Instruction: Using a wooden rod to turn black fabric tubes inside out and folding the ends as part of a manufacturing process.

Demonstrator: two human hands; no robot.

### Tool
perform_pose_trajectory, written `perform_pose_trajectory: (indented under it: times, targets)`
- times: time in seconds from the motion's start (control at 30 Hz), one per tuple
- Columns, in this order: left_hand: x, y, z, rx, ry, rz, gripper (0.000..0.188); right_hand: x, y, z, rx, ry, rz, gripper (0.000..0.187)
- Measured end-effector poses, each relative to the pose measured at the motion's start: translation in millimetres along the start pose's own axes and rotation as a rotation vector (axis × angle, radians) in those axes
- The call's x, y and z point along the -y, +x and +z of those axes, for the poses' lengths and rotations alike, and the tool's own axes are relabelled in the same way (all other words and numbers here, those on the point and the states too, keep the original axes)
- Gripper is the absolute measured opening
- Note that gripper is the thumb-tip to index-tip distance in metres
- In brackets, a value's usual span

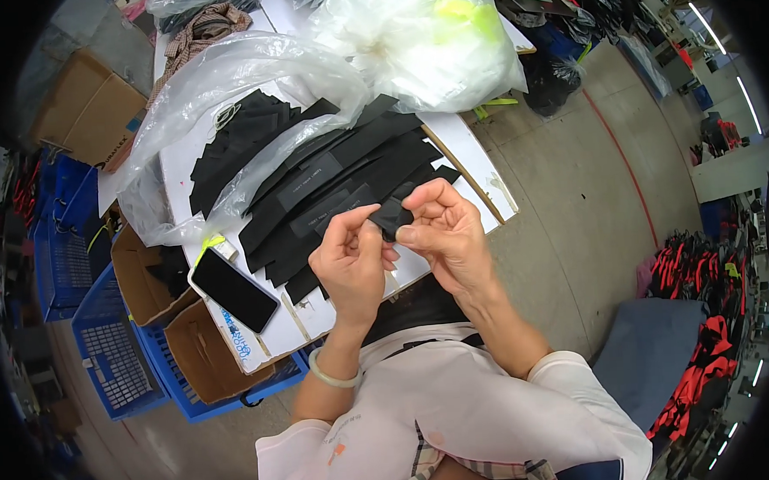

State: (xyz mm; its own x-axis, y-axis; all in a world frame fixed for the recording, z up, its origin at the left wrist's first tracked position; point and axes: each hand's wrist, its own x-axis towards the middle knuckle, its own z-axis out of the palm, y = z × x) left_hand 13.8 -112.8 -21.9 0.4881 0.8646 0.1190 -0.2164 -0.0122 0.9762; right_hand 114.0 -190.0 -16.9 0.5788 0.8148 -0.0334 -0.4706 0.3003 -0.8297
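Both hands meet just above the near edge of the white worktop (475,163), and between them is a small piece of black fabric (392,216). The left hand (351,260) pinches its left end between thumb and forefinger, fingers curled shut on it; the right hand (442,229) grips the other end the same way, thumb on the near side and fingers wrapped over the top. Held at both ends and lifted clear of the surface, the piece sits close under the eyes, which probably makes its edges easier to see and to work with the fingertips.

Directly behind the hands lies a fanned stack of long black strips (339,186), some with small pale labels, spread so that each one overlaps the next; that spread likely lets a single strip be picked off without disturbing the others. A further heap of black pieces (243,139) sits half inside a clear plastic bag (223,84), its mouth open toward the strips. A second, fuller plastic bag (427,41) rests at the far end.

A dark phone (232,289) lies face up at the worktop's left corner, well apart from the fabric. Beside it, below the worktop, stand open cardboard boxes (169,318) set in blue crates (115,355).

A pale bangle (332,378) circles the left wrist.
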Motion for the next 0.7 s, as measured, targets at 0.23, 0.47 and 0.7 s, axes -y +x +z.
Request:
perform_pose_trajectory:
  times: [0.23,0.47,0.7]
  targets:
    - [5,10,5,0.120,0.330,0.363,0.016,16,6,-12,0.018,-0.019,0.148,0.023]
    - [19,8,12,0.095,0.177,0.046,0.011,2,0,-20,-0.072,0.107,0.116,0.018]
    - [10,24,4,0.344,-0.279,-0.460,0.011,19,7,-8,-0.029,-0.235,0.041,0.015]
